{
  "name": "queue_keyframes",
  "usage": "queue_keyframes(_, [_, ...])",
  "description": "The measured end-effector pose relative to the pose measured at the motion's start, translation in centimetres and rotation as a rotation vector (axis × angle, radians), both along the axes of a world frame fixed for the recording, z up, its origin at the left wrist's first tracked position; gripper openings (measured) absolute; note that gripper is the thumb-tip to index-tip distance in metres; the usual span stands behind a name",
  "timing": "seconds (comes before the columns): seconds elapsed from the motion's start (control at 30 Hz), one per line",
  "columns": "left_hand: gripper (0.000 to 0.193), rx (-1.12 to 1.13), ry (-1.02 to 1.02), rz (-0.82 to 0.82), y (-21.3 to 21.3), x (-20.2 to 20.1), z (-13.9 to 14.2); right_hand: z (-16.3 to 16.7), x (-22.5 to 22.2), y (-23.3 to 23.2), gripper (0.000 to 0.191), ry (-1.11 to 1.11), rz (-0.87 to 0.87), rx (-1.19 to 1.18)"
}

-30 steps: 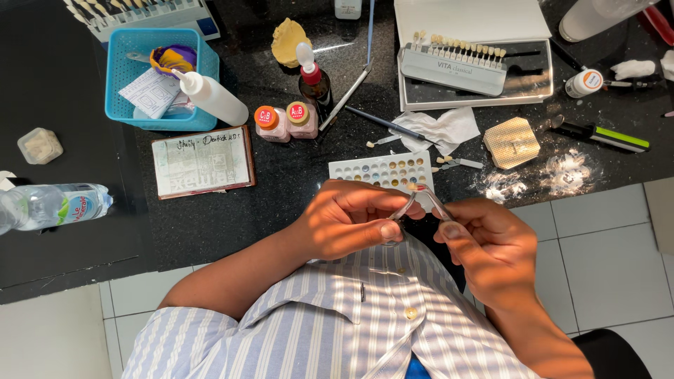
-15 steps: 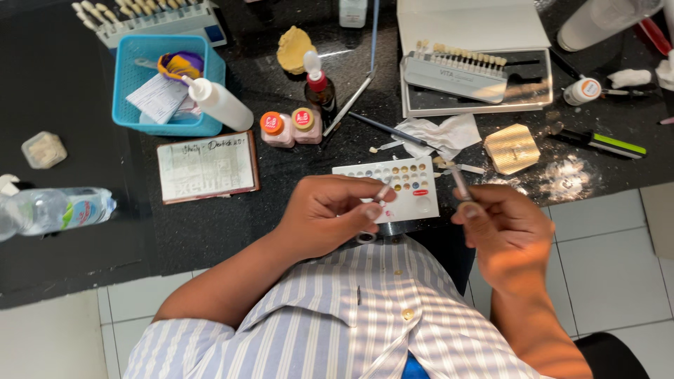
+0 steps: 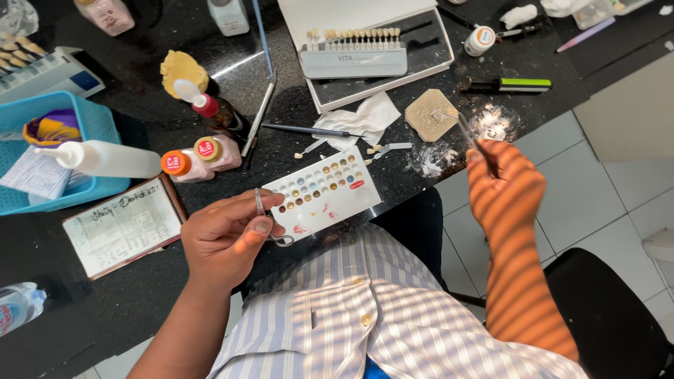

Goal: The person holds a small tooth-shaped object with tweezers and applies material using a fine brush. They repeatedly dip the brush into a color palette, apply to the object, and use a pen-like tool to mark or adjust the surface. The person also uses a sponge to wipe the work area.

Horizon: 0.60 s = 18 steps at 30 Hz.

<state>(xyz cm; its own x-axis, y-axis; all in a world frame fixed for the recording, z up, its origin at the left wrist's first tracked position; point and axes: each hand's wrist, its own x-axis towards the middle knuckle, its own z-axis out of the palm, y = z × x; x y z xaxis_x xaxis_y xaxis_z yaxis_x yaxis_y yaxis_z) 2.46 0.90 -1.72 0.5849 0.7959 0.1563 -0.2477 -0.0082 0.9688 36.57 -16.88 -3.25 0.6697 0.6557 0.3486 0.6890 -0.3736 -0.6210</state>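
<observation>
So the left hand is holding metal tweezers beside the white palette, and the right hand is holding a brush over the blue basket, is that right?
Not quite. In the head view the right hand holds its thin brush over the powder-dusted counter edge by the tan pad, far from the blue basket. The left hand does hold metal tweezers beside the white palette.

Glossy plastic palette (image 3: pixel 326 193), perhaps metal tweezers (image 3: pixel 261 210)

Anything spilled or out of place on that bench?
Yes: loose white powder lies scattered on the black counter just below the tan square pad, near the right hand. A crumpled white tissue lies beside it. Nothing looks tipped or broken.
</observation>
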Motion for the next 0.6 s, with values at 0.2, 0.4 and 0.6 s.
queue_keyframes(0.2, [0.024,-0.037,0.053,0.04,-0.4,-0.1,-0.3,-0.3,-0.9,1.2,0.013,-0.055,-0.102,-0.151])
queue_keyframes(0.4, [0.025,-0.068,0.085,0.046,-0.3,-0.2,-0.5,-0.6,-1.0,1.5,0.016,-0.082,-0.053,-0.089])
queue_keyframes(0.6, [0.024,-0.065,0.06,0.038,-0.3,-0.3,-0.4,-0.4,-1.0,1.5,0.015,-0.128,-0.032,-0.137])
